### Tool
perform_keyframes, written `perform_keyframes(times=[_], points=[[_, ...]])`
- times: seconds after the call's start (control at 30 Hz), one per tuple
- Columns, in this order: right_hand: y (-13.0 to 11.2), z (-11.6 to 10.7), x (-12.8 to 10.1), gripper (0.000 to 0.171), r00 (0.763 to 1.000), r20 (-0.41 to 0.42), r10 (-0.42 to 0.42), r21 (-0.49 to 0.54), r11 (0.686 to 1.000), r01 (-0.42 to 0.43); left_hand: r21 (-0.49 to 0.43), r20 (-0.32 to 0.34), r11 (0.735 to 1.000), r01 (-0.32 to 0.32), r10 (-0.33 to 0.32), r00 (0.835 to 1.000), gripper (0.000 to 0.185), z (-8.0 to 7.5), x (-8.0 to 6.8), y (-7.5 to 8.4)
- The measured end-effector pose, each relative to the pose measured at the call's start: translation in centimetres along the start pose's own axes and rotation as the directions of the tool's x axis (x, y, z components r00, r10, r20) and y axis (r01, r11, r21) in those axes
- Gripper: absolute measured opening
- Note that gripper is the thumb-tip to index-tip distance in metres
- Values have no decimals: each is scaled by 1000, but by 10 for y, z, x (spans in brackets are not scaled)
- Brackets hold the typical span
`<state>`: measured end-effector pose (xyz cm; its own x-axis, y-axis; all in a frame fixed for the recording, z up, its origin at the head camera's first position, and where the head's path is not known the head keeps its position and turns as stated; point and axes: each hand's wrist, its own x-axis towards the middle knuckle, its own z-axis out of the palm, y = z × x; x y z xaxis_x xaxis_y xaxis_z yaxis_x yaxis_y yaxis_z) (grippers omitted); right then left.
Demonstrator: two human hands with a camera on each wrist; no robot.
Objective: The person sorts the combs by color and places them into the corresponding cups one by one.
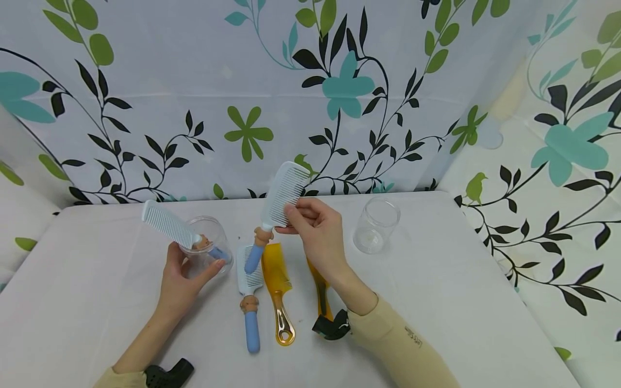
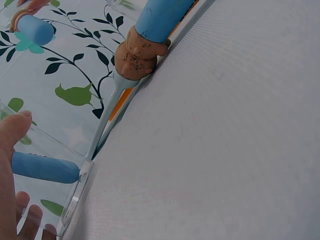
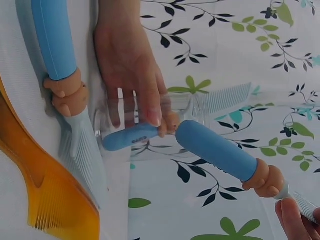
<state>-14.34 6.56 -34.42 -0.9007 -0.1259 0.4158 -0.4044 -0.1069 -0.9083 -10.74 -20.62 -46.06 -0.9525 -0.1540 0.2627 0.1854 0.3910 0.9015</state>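
Observation:
My left hand [image 1: 180,285] grips a clear jar [image 1: 206,222], thumb on one side and fingers on the other. Leaning inside it is a light blue comb [image 1: 167,223], its blue handle [image 3: 131,137] down in the jar and its teeth sticking out past the rim. Above the table, my right hand [image 1: 321,234] pinches a second light blue comb [image 1: 285,195] by its toothed part. That comb's blue handle [image 3: 216,151] with a brown bear figure [image 3: 264,178] hangs down toward the jar, in front of it in the right wrist view.
Another blue comb [image 1: 252,328] lies on the white table [image 1: 461,302], beside an amber comb [image 1: 275,267]. A second amber comb [image 1: 322,293] is partly hidden under my right forearm. An empty clear jar [image 1: 376,226] stands at the back right. Patterned cloth [image 1: 194,64] hangs behind.

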Motion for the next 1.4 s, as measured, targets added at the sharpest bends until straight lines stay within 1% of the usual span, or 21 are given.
perform_keyframes(times=[0.27,0.47,0.73,0.9,1.13,1.4], points=[[-1,5,4,16,998,-14,-60,35,998,61,-10,-7,1000,-7,7,1000,83,0,0,-1],[-4,9,5,16,995,-31,-98,33,995,99,-16,-7,1000,-17,17,1000,83,0,1,-2],[-7,14,6,15,988,-44,-148,53,987,150,-11,0,1000,-7,7,1000,84,0,1,-2],[-8,17,7,14,981,-53,-184,69,980,187,-12,-3,1000,-4,4,1000,83,0,1,-2],[-8,22,10,14,965,-82,-247,77,964,254,-7,0,1000,-8,8,1000,82,0,1,0],[-10,29,10,14,958,-105,-267,66,959,275,-7,0,1000,-10,10,1000,82,0,0,0]])
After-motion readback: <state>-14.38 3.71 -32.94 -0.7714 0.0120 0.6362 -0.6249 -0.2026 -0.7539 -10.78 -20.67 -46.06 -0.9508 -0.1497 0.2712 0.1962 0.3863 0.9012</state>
